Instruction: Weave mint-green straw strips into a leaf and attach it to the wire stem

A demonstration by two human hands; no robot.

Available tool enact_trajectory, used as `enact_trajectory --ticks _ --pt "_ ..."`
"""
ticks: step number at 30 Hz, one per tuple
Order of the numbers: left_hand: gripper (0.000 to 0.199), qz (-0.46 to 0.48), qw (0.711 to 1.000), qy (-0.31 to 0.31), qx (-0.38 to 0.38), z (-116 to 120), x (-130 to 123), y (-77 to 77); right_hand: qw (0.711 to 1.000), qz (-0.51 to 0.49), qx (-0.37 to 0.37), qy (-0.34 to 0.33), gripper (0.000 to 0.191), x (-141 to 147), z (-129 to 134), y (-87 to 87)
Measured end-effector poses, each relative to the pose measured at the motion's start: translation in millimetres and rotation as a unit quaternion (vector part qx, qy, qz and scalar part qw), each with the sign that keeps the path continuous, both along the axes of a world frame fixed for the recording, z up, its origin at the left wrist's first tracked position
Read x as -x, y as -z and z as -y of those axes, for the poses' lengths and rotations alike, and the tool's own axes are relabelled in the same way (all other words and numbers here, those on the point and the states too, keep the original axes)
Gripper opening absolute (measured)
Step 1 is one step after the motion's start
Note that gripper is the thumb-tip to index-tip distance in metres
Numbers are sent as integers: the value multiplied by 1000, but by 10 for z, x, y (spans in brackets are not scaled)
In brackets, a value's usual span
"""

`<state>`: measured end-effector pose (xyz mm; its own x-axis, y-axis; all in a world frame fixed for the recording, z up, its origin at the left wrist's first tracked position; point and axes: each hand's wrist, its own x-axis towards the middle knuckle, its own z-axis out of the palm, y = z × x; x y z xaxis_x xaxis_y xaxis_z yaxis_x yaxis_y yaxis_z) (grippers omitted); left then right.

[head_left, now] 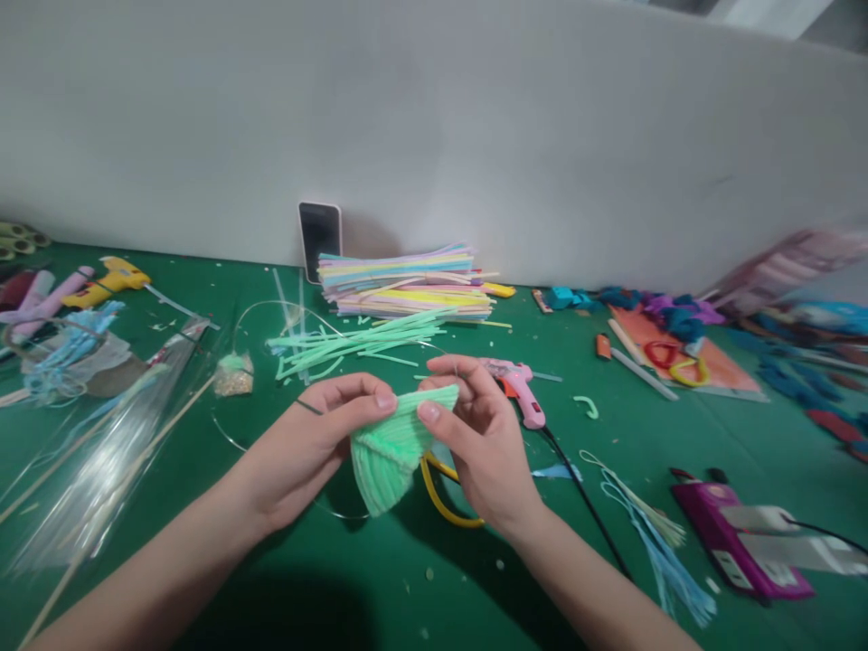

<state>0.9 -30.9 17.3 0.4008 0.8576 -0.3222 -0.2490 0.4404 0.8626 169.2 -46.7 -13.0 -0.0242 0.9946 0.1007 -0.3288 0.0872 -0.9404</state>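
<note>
Presently, a ribbed green piece (386,461) is held above the middle of the surface (407,588), between both hands, with its wider, rounded end directed downward. Its upper left part is pinched between the thumb and fingers of the left hand (322,438), which is nearly closed. Its narrow upper right tip is gripped by the right hand (485,443); the thumb is laid on the near face and the fingers are curled behind. A thin wire (231,440) is curved about the left hand; whether it is held cannot be told.

Under the right hand, a yellow loop (434,502) is partly covered. Just beyond, a pink glue gun (525,393) is positioned, its cord (587,485) run toward the near edge. Green stems (366,344) are spread between the hands and the back edge. Behind these, a multicoloured bundle (407,280) is stacked, and a phone (320,237) is stood upright at the back edge. A yellow glue gun (112,282) is placed toward the back left corner. Toward the right edge, a purple power strip (719,533) is located, with a blue tassel (668,561) just beside it.
</note>
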Motion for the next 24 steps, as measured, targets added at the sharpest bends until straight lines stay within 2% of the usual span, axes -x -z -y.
enact_trajectory --ticks 4,11,20,24 --pt "14 20 1000 4 6 10 -14 -3 1000 -12 -19 -13 34 -14 8 7" --pt "13 -10 1000 -7 -16 20 -14 16 1000 -3 -10 0 30 16 13 -4" --pt "15 12 1000 -2 -4 24 -31 42 994 -97 -3 -42 33 9 10 -9" --pt "16 1 1000 -2 -28 28 -24 52 993 -114 31 -28 31 16 9 -19"
